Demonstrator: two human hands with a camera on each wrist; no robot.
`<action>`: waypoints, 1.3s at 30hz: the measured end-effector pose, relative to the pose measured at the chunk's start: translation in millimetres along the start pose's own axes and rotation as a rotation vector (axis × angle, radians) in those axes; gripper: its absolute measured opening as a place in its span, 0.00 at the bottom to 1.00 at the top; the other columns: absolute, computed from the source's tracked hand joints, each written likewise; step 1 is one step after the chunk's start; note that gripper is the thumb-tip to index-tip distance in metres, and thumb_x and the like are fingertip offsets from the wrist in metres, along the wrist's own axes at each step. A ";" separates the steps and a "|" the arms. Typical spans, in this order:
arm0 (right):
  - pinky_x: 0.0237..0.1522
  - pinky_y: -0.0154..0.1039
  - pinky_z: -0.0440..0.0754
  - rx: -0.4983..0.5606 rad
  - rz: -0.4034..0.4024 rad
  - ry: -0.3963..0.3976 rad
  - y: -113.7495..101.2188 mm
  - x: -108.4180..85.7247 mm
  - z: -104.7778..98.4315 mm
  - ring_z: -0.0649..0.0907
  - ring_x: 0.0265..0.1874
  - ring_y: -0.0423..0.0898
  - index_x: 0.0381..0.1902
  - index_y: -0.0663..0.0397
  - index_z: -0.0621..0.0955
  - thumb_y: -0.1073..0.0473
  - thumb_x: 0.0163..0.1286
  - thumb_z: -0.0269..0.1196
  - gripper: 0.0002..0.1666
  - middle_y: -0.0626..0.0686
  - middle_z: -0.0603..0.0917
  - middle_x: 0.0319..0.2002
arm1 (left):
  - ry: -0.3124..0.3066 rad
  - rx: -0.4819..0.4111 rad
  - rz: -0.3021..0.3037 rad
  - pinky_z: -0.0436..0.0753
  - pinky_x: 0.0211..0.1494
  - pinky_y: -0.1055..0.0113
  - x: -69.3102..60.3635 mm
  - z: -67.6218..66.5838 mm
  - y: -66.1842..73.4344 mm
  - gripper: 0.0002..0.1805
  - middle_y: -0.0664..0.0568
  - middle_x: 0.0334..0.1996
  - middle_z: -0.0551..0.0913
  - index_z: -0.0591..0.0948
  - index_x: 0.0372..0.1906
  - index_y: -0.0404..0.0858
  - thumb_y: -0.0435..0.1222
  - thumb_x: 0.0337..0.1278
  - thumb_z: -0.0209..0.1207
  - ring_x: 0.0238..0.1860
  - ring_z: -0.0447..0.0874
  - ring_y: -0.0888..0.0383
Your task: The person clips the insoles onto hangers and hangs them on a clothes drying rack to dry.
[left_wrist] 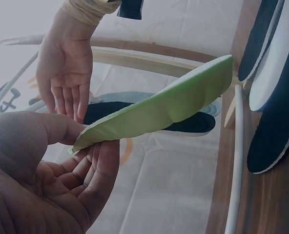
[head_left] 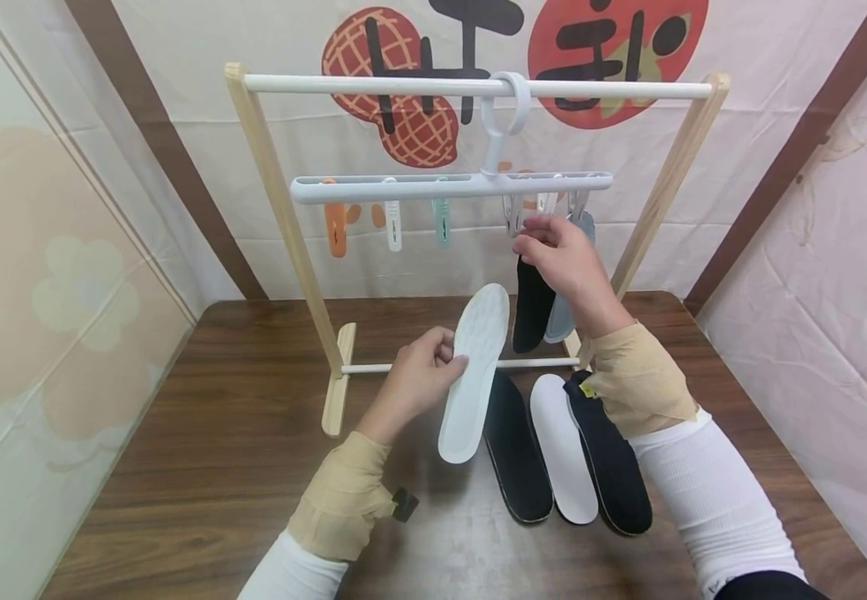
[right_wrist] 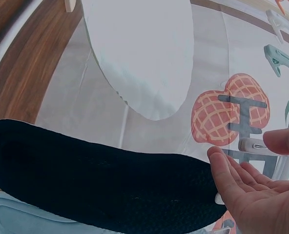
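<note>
In the head view my left hand (head_left: 426, 371) pinches the edge of a white insole (head_left: 474, 375), holding it upright above the table; its pale green underside (left_wrist: 159, 112) shows in the left wrist view. Raised to the hanger, my right hand (head_left: 564, 258) is beside a grey clip (head_left: 512, 215). The right wrist view shows that clip's end (right_wrist: 252, 145) near the thumb, with thumb and fingers apart. A black insole (right_wrist: 100, 175) hangs close to these fingers, and a light blue insole (head_left: 561, 321) hangs behind it.
A white clip hanger (head_left: 403, 187) hangs from a wooden rack's white rod (head_left: 403, 84). Its left clips include an orange one (head_left: 335, 229), a white one (head_left: 393, 225) and a green one (head_left: 443, 222). On the table (head_left: 201, 467) lie black insoles (head_left: 519, 458) and a white insole (head_left: 564, 450).
</note>
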State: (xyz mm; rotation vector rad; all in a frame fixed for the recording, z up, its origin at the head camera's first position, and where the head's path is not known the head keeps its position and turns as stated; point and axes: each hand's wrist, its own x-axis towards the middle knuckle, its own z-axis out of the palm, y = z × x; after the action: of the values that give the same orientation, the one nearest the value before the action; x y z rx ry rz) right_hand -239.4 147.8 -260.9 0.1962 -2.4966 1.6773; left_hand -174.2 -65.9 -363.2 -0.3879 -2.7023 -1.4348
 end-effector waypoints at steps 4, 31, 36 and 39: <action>0.64 0.44 0.76 0.009 0.001 0.000 -3.4 2.0 0.1 0.82 0.57 0.54 0.69 0.64 0.70 0.58 0.75 0.59 0.28 0.62 0.79 0.63 | 0.000 -0.004 0.009 0.77 0.35 0.66 1.2 -1.0 1.6 0.12 0.52 0.30 0.83 0.81 0.48 0.37 0.37 0.62 0.64 0.29 0.79 0.60; 0.65 0.44 0.75 0.011 0.006 -0.044 -16.7 15.9 -0.9 0.82 0.59 0.52 0.72 0.60 0.69 0.55 0.76 0.58 0.31 0.59 0.78 0.64 | 0.008 -0.037 0.010 0.78 0.35 0.67 2.7 -2.5 9.3 0.13 0.50 0.32 0.83 0.81 0.50 0.35 0.35 0.63 0.64 0.31 0.79 0.59; 0.64 0.43 0.76 0.037 -0.002 -0.059 -18.3 18.5 -0.6 0.82 0.57 0.52 0.70 0.59 0.71 0.55 0.77 0.58 0.28 0.60 0.80 0.61 | 0.008 -0.041 0.026 0.79 0.38 0.66 1.6 -3.0 11.1 0.14 0.49 0.34 0.84 0.80 0.51 0.35 0.35 0.63 0.64 0.32 0.80 0.58; 0.63 0.43 0.77 0.054 0.001 -0.060 -18.7 20.5 0.1 0.83 0.56 0.52 0.69 0.60 0.71 0.56 0.76 0.59 0.28 0.60 0.80 0.61 | 0.011 -0.042 0.030 0.79 0.38 0.66 0.7 -2.5 11.6 0.14 0.49 0.33 0.84 0.81 0.50 0.34 0.35 0.63 0.64 0.32 0.80 0.58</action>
State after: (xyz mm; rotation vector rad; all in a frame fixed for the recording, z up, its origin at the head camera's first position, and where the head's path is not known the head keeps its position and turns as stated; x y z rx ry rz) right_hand -256.2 139.9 -240.3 0.2549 -2.4959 1.7662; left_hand -172.2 -61.5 -352.3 -0.4203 -2.6496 -1.4839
